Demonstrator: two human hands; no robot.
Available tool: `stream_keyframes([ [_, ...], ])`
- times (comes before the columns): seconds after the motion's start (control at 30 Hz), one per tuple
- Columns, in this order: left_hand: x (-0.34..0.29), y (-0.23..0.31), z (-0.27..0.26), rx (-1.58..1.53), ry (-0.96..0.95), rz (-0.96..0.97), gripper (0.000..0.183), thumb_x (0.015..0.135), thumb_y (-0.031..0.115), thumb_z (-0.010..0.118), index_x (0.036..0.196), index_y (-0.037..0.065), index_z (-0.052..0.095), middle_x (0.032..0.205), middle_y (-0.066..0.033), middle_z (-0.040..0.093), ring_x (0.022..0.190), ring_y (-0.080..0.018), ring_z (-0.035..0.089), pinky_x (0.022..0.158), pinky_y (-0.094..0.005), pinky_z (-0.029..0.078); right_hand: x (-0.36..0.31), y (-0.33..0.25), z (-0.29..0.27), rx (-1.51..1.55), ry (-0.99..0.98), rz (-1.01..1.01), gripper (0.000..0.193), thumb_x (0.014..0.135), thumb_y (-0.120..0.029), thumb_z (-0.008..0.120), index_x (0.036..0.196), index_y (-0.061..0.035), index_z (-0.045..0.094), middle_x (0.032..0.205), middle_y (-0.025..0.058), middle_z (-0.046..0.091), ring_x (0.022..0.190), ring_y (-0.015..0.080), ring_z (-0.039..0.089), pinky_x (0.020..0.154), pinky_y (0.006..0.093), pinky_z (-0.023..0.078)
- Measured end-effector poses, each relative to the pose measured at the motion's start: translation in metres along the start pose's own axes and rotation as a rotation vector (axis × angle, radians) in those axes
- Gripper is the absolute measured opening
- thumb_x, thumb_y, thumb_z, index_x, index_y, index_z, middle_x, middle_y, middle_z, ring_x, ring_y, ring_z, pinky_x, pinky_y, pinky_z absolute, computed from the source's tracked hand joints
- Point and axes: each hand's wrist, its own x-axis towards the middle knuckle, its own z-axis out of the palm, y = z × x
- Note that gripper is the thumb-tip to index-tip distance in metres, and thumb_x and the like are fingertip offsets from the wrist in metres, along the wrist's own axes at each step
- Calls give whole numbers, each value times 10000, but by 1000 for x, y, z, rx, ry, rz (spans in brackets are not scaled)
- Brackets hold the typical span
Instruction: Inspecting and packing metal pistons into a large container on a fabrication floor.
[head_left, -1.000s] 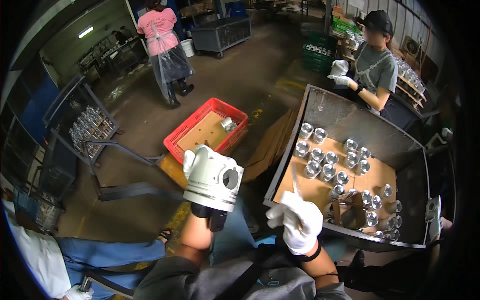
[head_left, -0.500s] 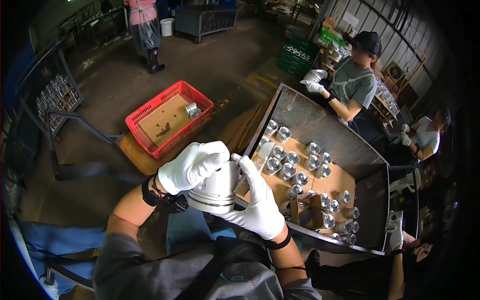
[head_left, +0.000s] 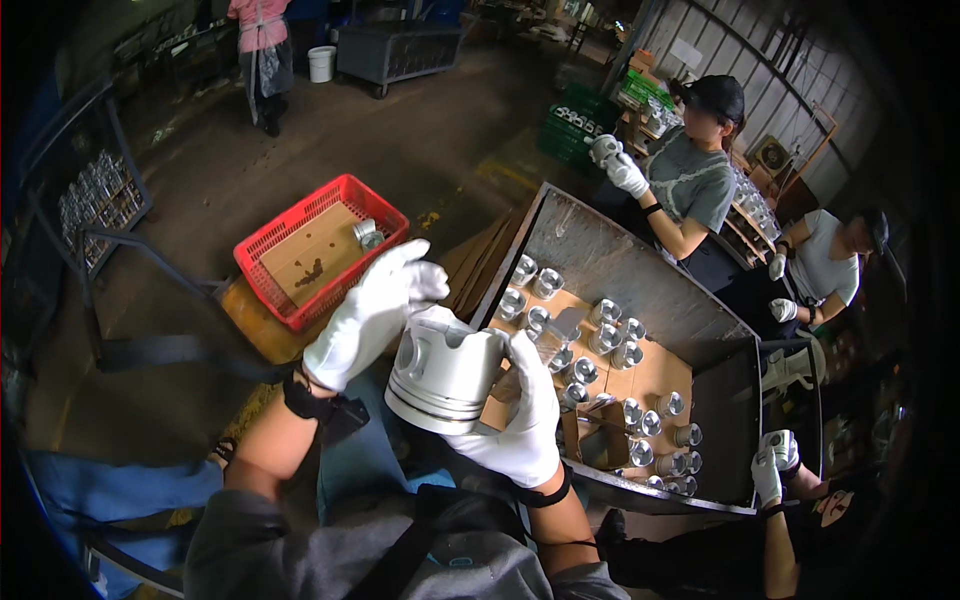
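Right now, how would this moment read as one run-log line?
left hand: open, beside piston | right hand: gripping piston | red basket: metal parts inside | metal bin: many pistons inside

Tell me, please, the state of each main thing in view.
Held piston, tilted in the right hand.
Right hand, gloved, gripping the held piston.
Left hand, gloved, open beside the held piston.
Red crate, open-topped, pistons at one end.
Metal bin, open-topped, partly filled with more pistons.
White bucket, upright.
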Motion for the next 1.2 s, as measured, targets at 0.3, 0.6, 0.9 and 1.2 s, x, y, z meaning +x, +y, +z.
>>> stream_keyframes([
  [0.3,-69,-56,25,-622,-54,-227,1070,808,649,661,1547,38,186,1582,-151,272,1441,-311,309,1196,-499,229,-6,2,11,43,44,99,970,676,-192,905,1409,40,314,1305,155,505,1213,241,535,1048,356,427],
  [0.6,-59,-45,17,-383,193,-154,955,763,383,812,1481,82,258,1436,-145,434,1259,-351,517,988,-587,496,-3,11,-9,439,98,263,1104,624,-296,939,1467,54,318,1454,223,445,1359,324,433,1145,434,310],
  [0.9,-56,-57,1,607,429,367,1114,647,206,912,1478,95,179,1368,-178,415,1216,-283,525,1000,-431,485,-10,8,9,528,171,460,759,832,-81,771,1462,-3,355,1356,200,537,1212,259,566,1030,387,450],
  [1.2,-56,-55,7,879,479,452,1091,631,241,923,1448,45,226,1318,-184,456,1168,-284,551,971,-416,490,-22,-22,-16,763,46,468,351,946,-44,547,1279,63,577,799,123,687,512,141,579,527,252,479],
])
